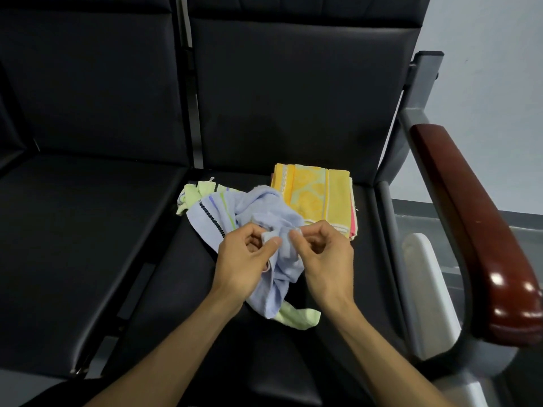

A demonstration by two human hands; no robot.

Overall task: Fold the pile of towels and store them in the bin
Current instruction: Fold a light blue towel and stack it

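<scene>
Covering most of a green towel (296, 318), the blue towel (264, 212) bunches; we see left grip (249, 257) and right grip (323, 254) pinching its edge.

I see: crumpled towel (258, 212) – pale blue, dark and green stripes | folded towel (316, 195) – yellow-orange, patterned band | towel beneath (194, 193) light green | seat (88, 230) black | armrest (482, 230) reddish-brown

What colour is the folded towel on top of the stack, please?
Yellow-orange with a paler woven pattern, in the head view: folded towel.
</scene>
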